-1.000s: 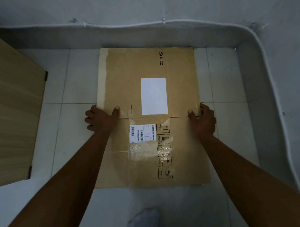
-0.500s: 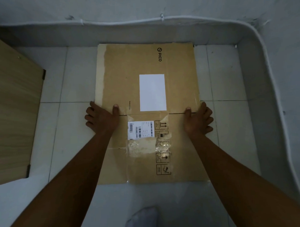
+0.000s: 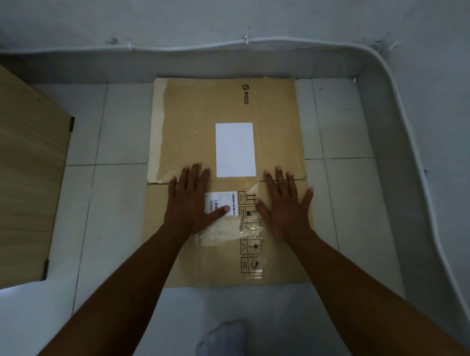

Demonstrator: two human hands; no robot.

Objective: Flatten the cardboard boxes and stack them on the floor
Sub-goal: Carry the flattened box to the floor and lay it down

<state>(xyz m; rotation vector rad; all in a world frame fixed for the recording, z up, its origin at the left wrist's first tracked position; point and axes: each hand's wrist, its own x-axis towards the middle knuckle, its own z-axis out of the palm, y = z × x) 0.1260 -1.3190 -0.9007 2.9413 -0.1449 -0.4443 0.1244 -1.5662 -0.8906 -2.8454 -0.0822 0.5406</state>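
Note:
A flattened brown cardboard box (image 3: 200, 131) lies on the white tiled floor, its far edge against the wall. It carries a blank white label, a barcode sticker (image 3: 224, 201), handling symbols and strips of clear tape. My left hand (image 3: 192, 203) rests flat on the cardboard, fingers spread, thumb on the barcode sticker. Flat beside it on the right half lies my right hand (image 3: 285, 205), fingers also spread. Both palms press on the board just below its middle fold line. Neither hand grips anything.
A wooden panel (image 3: 20, 169) stands at the left. Grey walls close the corner behind and to the right, with a white cable (image 3: 403, 134) running along them. My socked foot (image 3: 223, 338) is on the floor near the bottom.
Both hands left the box's side edges and moved inward onto its top face, where they now lie flat with fingers spread. The box has stayed in place.

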